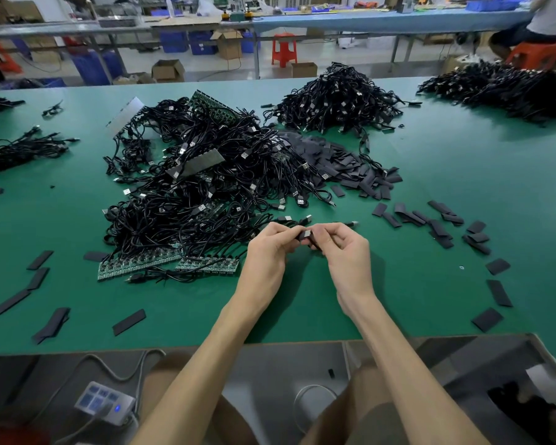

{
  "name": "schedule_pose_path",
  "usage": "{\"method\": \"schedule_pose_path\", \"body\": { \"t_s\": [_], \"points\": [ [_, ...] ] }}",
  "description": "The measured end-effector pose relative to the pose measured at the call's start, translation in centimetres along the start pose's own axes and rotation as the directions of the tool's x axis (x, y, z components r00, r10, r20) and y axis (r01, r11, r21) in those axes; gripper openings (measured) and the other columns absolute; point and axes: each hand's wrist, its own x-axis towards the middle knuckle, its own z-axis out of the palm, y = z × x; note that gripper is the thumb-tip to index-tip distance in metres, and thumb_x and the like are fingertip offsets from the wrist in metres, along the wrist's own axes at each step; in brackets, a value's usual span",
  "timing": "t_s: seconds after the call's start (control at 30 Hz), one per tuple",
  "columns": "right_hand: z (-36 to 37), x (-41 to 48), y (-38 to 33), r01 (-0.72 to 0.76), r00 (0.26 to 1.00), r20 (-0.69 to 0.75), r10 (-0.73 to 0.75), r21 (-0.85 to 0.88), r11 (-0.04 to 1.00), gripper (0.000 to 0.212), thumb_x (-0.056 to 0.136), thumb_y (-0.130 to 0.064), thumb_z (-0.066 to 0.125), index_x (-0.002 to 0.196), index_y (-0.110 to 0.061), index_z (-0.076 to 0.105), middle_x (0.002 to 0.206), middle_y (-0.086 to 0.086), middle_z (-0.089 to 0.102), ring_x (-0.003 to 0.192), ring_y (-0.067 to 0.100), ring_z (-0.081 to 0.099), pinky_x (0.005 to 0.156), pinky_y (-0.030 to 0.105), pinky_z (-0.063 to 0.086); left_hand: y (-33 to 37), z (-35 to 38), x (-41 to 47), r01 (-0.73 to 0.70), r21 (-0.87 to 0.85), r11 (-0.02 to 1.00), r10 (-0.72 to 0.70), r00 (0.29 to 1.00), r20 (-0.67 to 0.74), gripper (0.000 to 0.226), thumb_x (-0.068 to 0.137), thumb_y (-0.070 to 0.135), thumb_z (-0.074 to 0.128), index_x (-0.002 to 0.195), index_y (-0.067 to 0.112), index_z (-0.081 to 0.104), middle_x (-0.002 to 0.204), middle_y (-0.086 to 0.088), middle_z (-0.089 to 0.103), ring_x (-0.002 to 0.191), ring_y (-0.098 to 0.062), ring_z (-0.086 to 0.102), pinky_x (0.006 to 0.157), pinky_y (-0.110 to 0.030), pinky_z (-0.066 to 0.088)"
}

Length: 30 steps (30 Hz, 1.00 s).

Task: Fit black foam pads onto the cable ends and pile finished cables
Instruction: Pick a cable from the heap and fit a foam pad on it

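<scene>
A red stool [283, 48] stands near cardboard boxes [167, 70] and blue bins [174, 41].

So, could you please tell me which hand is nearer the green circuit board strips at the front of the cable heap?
Left. The left hand is just right of the green circuit board strips; the right hand lies farther right, beyond it.

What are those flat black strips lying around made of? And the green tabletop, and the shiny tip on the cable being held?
The black strips: likely soft foam, matte; some lie bent. The green tabletop: seems a rubbery mat, dull sheen. The cable plug: metal tip, bright glint, in black plastic probably.
</scene>
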Motion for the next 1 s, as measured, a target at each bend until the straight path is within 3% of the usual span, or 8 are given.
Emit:
{"method": "schedule_pose_path", "body": {
  "t_s": [0.1,0.33,0.43,0.57,0.63,0.77,0.9,1.0],
  "points": [
    [-0.1,0.1,0.1,0.001,1.000,0.003,-0.001,-0.007,1.000,0.008,0.097,-0.016,0.069,0.092,-0.013,0.074,0.085,0.004,0.079,0.083,0.016,0.074,0.081,0.026,0.057,0.1,-0.1,0.0,-0.019,0.005,1.000,0.019,1.000,0.014,0.036,0.093,-0.016,0.055,0.120,0.001,0.071,0.098,-0.005,0.061,0.083,-0.002,0.057,0.073,-0.009,0.042],
    [-0.2,0.0,-0.1,0.016,0.999,0.031,-0.015,-0.025,1.000,0.006,0.096,-0.014,0.071,0.091,-0.013,0.073,0.083,0.004,0.078,0.078,0.009,0.072,0.074,0.019,0.053,0.0,0.1,-0.2,-0.033,-0.031,0.999,0.033,0.999,0.000,0.036,0.093,-0.019,0.051,0.122,-0.006,0.068,0.096,-0.006,0.056,0.087,0.016,0.056,0.078,-0.003,0.043],
    [-0.3,-0.1,-0.1,0.019,0.999,0.040,-0.018,-0.040,0.999,0.007,0.095,-0.013,0.071,0.089,-0.013,0.073,0.081,0.004,0.078,0.077,0.008,0.070,0.073,0.019,0.053,-0.3,0.1,-0.1,-0.012,-0.063,0.998,0.012,1.000,-0.004,0.036,0.093,-0.019,0.051,0.121,-0.006,0.068,0.096,-0.003,0.056,0.087,0.013,0.058,0.075,-0.004,0.045],
    [-0.3,0.0,0.1,0.020,0.998,0.054,-0.016,-0.075,0.997,0.008,0.096,-0.013,0.071,0.088,-0.015,0.074,0.081,0.004,0.078,0.080,0.012,0.073,0.075,0.022,0.055,-1.1,-0.1,0.1,0.003,-0.013,1.000,-0.003,1.000,0.013,0.034,0.096,-0.011,0.055,0.118,0.007,0.073,0.093,0.010,0.059,0.078,0.001,0.057,0.069,-0.014,0.043],
    [-0.3,0.0,0.2,0.015,0.999,0.034,-0.012,-0.095,0.995,0.009,0.096,-0.016,0.071,0.088,-0.017,0.074,0.080,0.002,0.078,0.077,0.010,0.071,0.073,0.021,0.054,-1.3,0.0,0.1,0.023,-0.036,0.999,-0.023,0.999,0.024,0.030,0.097,-0.007,0.057,0.114,0.010,0.074,0.090,0.009,0.062,0.073,-0.003,0.056,0.066,-0.019,0.045],
    [-0.2,0.0,0.5,0.008,1.000,0.003,-0.007,-0.150,0.989,0.012,0.096,-0.023,0.070,0.086,-0.020,0.072,0.074,0.000,0.076,0.067,0.003,0.065,0.067,0.019,0.050,-1.3,0.0,0.4,0.208,-0.256,0.944,-0.205,0.978,0.039,0.018,0.096,0.000,0.064,0.107,0.011,0.072,0.089,-0.004,0.071,0.070,-0.008,0.059,0.060,-0.024,0.048],
    [-0.2,0.0,0.4,-0.003,1.000,0.028,0.008,-0.178,0.984,0.013,0.095,-0.027,0.071,0.086,-0.019,0.072,0.073,0.000,0.075,0.066,0.007,0.062,0.070,0.031,0.051,-1.5,-0.5,0.3,0.268,-0.445,0.854,-0.281,0.959,0.038,0.007,0.094,0.007,0.069,0.101,0.007,0.071,0.081,-0.002,0.071,0.068,-0.010,0.060,0.056,-0.022,0.047],
    [-0.1,-0.1,0.2,0.001,0.997,0.076,0.012,-0.172,0.985,0.010,0.095,-0.024,0.071,0.088,-0.017,0.073,0.076,0.000,0.076,0.070,0.004,0.065,0.071,0.022,0.050,-1.6,-0.6,0.3,0.302,-0.516,0.801,-0.338,0.941,0.025,0.014,0.094,0.015,0.071,0.104,0.004,0.070,0.078,0.002,0.071,0.066,-0.008,0.059,0.057,-0.021,0.047]
  ]
}}
